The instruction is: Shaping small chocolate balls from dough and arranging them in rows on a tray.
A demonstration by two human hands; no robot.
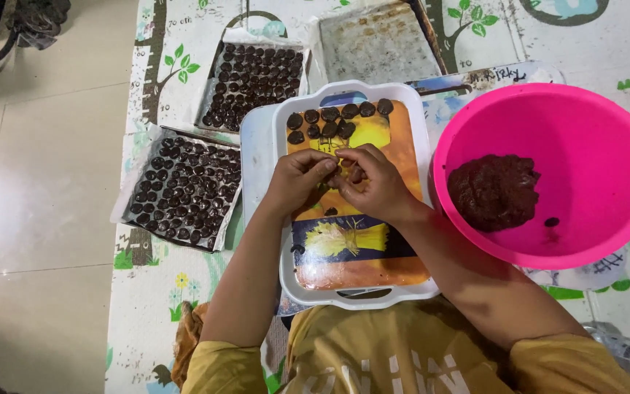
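A small dark dough piece (342,171) is pinched between the left hand (297,179) and the right hand (373,182), fingertips of both closed on it, above a white tray (280,219). Dark rounds (329,120) are lined up at the tray's far end. A pink bowl (599,146) with dark dough (494,191) is set just right; two filled trays (184,187) are laid left on the floor mat (147,306).

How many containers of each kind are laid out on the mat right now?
Baking trays filled with dark pieces: 2
Bare baking tray: 1
White serving tray with handles: 1
Pink bowl holding dark dough: 1
Total: 5
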